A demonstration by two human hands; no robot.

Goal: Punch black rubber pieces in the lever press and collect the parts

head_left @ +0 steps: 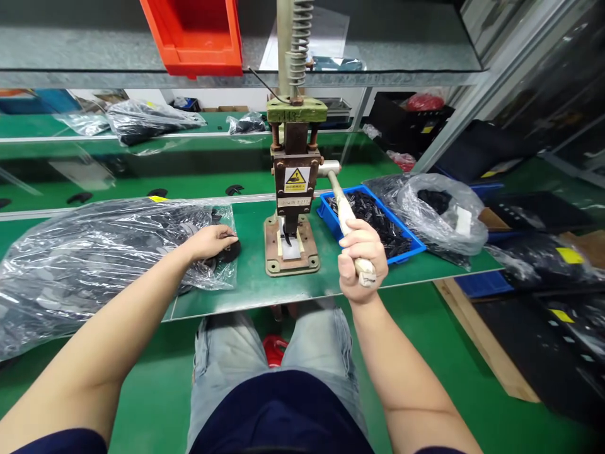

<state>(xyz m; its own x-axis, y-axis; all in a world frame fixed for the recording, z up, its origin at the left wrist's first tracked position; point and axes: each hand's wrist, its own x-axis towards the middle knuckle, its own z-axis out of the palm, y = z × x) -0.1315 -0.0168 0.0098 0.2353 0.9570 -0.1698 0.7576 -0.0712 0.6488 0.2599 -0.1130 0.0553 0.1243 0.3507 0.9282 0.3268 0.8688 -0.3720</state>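
A hand press [293,189] stands upright in the middle of the green bench, with a yellow warning label and a spring on top. A small black part [287,238] sits under its ram on the base plate. My right hand [362,258] is closed round the press lever [344,211], pulled toward me. My left hand [211,241] rests on the open end of a large clear plastic bag [94,258] of black parts, its fingers pinched on a black part [230,250] at the bag's mouth.
A blue tray [410,251] of small black pieces lies right of the press, beside another clear bag [439,211] of parts. An orange bin [196,34] sits on the shelf above. More bags lie on the conveyor behind. Boxes stand on the floor at right.
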